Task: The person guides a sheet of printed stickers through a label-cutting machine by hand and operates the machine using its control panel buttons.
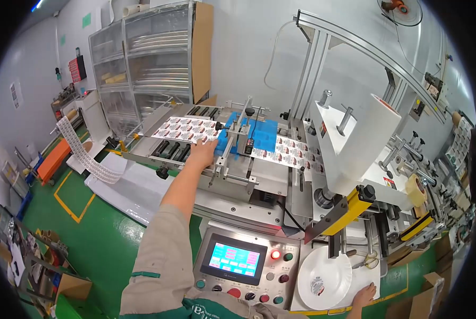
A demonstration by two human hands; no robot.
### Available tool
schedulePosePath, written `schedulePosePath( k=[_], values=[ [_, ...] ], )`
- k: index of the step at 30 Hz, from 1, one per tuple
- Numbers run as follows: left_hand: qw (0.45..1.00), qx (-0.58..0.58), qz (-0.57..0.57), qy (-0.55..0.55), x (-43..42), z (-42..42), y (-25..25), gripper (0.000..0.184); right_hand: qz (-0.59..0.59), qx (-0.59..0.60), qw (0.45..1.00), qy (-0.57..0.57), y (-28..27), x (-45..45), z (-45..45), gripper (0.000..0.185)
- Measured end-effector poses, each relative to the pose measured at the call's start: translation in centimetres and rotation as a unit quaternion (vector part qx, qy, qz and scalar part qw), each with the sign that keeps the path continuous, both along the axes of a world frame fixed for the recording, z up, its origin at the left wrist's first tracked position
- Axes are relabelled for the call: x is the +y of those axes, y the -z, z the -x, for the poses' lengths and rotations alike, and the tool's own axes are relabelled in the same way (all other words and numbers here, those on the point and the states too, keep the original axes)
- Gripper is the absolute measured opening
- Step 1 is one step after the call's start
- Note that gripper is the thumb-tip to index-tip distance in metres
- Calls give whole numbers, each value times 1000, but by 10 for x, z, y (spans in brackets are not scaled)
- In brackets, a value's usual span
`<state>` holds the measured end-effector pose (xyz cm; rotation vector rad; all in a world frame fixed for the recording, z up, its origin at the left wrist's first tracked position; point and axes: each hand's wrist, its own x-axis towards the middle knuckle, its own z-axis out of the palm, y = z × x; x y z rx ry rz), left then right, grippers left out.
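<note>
My left hand [204,151] reaches forward over the machine and rests at the near edge of a printed label web [184,128], its fingers apart. Just right of it, a blue sheet [264,134] lies under a metal bracket with black knobs [243,133]. The printed web [288,151] shows again on the right of the blue sheet. My right hand [364,295] is low at the right, on the white surface beside a round white disc [324,277] that bears a small printed label. Its fingers are bent, and I cannot make out anything in them.
A control panel with a lit screen [233,259] and buttons is near my body. At the right stand a large white roll [368,141] and a yellow-black bar [349,211]. Scissors [371,260] lie behind my right hand. A shelf rack [158,69] stands behind.
</note>
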<state>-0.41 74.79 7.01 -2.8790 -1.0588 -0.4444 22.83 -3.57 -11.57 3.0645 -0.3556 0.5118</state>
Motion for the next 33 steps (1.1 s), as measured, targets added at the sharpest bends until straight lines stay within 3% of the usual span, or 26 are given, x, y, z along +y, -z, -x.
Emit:
schedulePosePath(
  k=[4, 5, 8, 26, 32, 33],
  values=[
    [1000, 6, -7, -2, 4, -2, 6, 47, -3, -6, 1000, -6, -5, 7, 6, 33],
    [998, -9, -59, -10, 2, -2, 9, 48, 4, -1, 1000, -6, -5, 7, 5, 33],
    [1000, 7, -11, -7, 0, -1, 1, 48, 1, 1, 1000, 6, -7, 8, 5, 33],
    [1000, 13, 17, -11, -5, 1, -7, 49, 12, -13, 1000, 5, -2, 1, 2, 32],
    [999, 41, -5, -23, -4, -2, -6, 53, 19, -3, 1000, 21, -2, 7, 2, 31],
    [998, 26, -49, -19, -1, -2, 3, 53, 14, -9, 1000, 9, 3, 3, 0, 31]
  ],
)
